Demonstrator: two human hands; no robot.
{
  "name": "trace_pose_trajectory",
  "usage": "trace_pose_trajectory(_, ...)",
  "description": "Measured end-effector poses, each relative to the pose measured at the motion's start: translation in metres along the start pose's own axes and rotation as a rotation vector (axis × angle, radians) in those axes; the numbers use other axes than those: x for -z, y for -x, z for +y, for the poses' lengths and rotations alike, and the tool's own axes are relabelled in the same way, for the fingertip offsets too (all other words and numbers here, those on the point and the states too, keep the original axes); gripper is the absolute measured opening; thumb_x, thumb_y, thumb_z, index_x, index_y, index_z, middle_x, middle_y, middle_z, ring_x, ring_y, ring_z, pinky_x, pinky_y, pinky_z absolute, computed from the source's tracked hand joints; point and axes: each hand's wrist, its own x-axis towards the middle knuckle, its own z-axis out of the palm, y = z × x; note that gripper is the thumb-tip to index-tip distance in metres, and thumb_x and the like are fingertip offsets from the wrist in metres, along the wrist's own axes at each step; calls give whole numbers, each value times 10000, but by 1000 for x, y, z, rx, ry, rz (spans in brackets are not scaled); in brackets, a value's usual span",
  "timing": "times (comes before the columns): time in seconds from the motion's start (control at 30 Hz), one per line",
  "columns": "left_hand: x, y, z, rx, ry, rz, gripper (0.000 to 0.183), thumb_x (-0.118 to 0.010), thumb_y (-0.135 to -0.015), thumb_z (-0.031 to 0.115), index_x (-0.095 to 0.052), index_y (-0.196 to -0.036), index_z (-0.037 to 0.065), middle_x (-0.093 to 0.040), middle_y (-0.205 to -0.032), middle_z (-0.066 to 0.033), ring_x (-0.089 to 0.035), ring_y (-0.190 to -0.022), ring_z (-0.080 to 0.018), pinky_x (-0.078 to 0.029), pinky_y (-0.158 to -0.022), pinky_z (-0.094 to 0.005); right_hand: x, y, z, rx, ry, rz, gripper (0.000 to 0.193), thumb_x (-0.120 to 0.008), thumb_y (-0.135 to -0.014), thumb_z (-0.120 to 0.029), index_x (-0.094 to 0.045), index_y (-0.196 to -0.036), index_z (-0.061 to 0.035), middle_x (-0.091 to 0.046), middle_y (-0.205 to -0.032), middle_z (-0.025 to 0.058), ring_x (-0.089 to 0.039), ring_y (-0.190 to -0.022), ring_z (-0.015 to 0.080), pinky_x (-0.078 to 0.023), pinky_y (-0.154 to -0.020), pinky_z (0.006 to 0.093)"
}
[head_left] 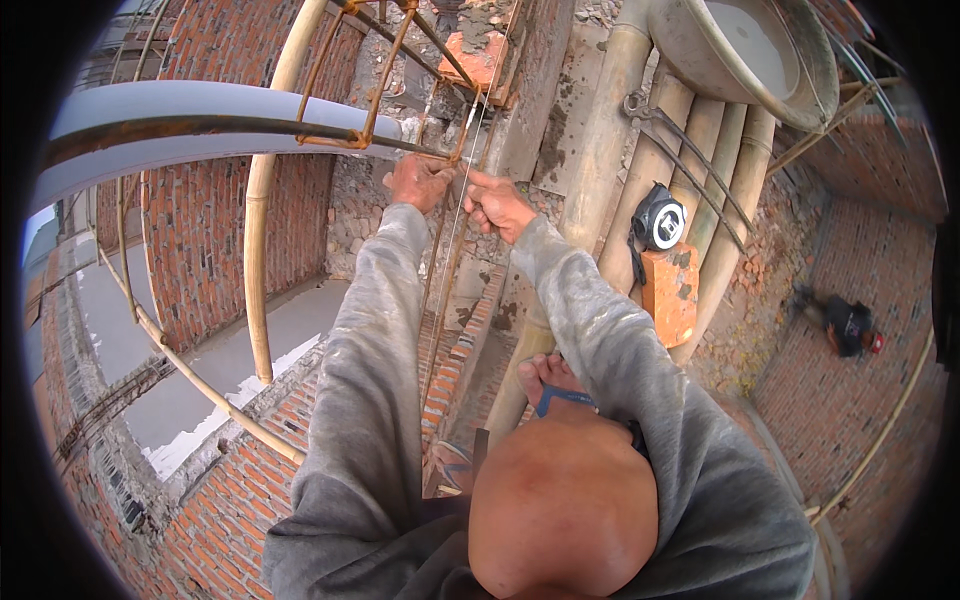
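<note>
Both my hands meet in front of me beside the lower end of a rusty rebar cage (372, 120). My left hand (420, 184) is closed, its fingers curled just under the rebar end. My right hand (499, 206) is closed too, thumb and forefinger pointing toward the left hand. A thin white string (478, 125) runs down past the rebar and between the hands. Whatever is pinched in the fingertips is too small to make out. Above the hands, a brick (474, 60) with wet mortar on it lies beside the string.
Bamboo poles (598, 130) form a platform at my right. On them lie long-handled pincers (690, 165), a tape measure (660, 218) and an orange brick (671, 296), near a large basin (690, 45). A grey pipe (220, 112) crosses left. A person (850, 325) is far below right.
</note>
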Motion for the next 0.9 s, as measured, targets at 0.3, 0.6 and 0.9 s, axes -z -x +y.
trace_pose_trajectory(0.3,-10,-2,9,13,-317,243,360,-913,-785,341,-798,-1064,144,-771,-1079,-81,-580,-1249,-268,-317,-1149,-541,1,-2,0,-17,23,3,587,-528,-1089,-101,-402,-1662,-133,-609,-793,-28,-463,-533,59,-387,-439,255)
trace_pose_trajectory(0.6,-36,-14,1,-167,-423,445,351,-839,-798,340,-756,-1135,286,-752,-1161,7,-626,-1232,-253,-240,-1161,-607,1,-2,0,5,38,9,570,-512,-1049,-75,-482,-1617,-107,-599,-756,1,-477,-573,104,-429,-483,289)
trace_pose_trajectory(0.9,-49,-40,-19,-239,93,338,222,-754,-824,65,-713,-1041,86,-688,-783,-63,-672,-799,-248,-501,-719,-396,1,-14,10,23,-24,33,572,-519,-1049,-90,-485,-1619,-134,-631,-756,33,-512,-538,116,-450,-426,304)
